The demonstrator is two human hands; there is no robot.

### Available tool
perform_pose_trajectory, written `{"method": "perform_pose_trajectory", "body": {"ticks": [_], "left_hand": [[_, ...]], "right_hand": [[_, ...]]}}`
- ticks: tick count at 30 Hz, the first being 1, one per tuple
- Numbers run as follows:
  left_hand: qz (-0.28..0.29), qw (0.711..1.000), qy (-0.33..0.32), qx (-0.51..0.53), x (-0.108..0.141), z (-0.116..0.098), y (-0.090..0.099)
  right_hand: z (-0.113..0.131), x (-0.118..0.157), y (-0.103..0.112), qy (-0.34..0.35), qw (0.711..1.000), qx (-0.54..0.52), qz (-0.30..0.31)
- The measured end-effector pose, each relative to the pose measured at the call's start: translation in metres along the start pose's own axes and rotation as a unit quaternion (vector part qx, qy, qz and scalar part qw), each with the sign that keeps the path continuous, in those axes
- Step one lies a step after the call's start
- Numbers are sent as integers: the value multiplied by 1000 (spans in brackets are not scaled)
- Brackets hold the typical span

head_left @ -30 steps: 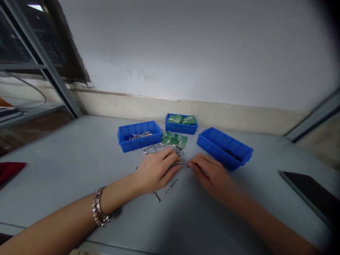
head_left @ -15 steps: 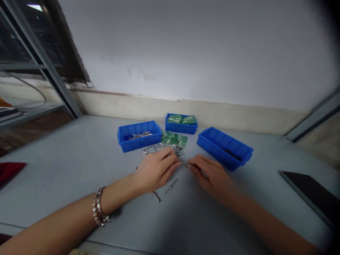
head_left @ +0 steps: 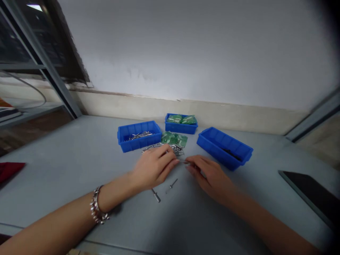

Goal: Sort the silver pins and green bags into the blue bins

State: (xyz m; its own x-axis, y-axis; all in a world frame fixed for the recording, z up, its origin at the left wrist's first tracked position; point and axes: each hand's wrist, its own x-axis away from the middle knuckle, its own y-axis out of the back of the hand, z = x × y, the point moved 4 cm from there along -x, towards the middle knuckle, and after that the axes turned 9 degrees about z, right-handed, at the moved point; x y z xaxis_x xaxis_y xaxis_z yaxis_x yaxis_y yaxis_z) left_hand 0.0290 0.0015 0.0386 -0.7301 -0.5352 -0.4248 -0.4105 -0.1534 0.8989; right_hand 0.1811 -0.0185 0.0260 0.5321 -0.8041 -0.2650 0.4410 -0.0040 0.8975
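My left hand (head_left: 155, 166) is closed, its thumb and forefinger pinching one end of a thin metal blind rivet (head_left: 182, 162). Opposite it, my right hand (head_left: 209, 175) pinches the rivet's other end, and the fingertips hide part of it. Behind my left hand lies a pile of silver blind rivets (head_left: 176, 148), partly covered by the fingers. Two loose rivets rest on the table nearer to me: a thin one (head_left: 173, 183) and a thicker one (head_left: 156, 196).
A blue bin of rivets (head_left: 139, 144) stands behind left. A green packet (head_left: 174, 138) lies before another blue bin (head_left: 180, 128) holding green packets. The right blue bin (head_left: 223, 145) contains small dark pieces. A dark flat device (head_left: 310, 193) lies far right; red cloth (head_left: 10, 170) lies left.
My left hand and bracelet have shifted slightly left. The rivet between my hands now shows a little more and is tilted slightly. My right fingers have moved a little.
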Motion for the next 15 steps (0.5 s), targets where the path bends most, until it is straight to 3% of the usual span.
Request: {"method": "perform_pose_trajectory", "body": {"ticks": [3, 6, 8, 10, 12, 15], "left_hand": [[-80, 995, 36, -56, -1, 14, 21], [-125, 963, 163, -173, 0, 41, 42], [-98, 920, 276, -259, 1, 62, 50], [-59, 885, 350, -300, 4, 79, 53], [-12, 869, 390, -306, 6, 89, 50], [60, 868, 401, -287, 8, 93, 44]], "right_hand": [[-1, 1, 1, -28, 1000, 2, 4], [-2, 1, -2, -43, 999, -1, 33], [-2, 1, -5, -40, 998, -4, 49], [-2, 1, -7, -34, 998, -8, 59], [-3, 1, -8, -28, 997, -13, 66], [-3, 2, -9, -22, 997, -17, 68]]}}
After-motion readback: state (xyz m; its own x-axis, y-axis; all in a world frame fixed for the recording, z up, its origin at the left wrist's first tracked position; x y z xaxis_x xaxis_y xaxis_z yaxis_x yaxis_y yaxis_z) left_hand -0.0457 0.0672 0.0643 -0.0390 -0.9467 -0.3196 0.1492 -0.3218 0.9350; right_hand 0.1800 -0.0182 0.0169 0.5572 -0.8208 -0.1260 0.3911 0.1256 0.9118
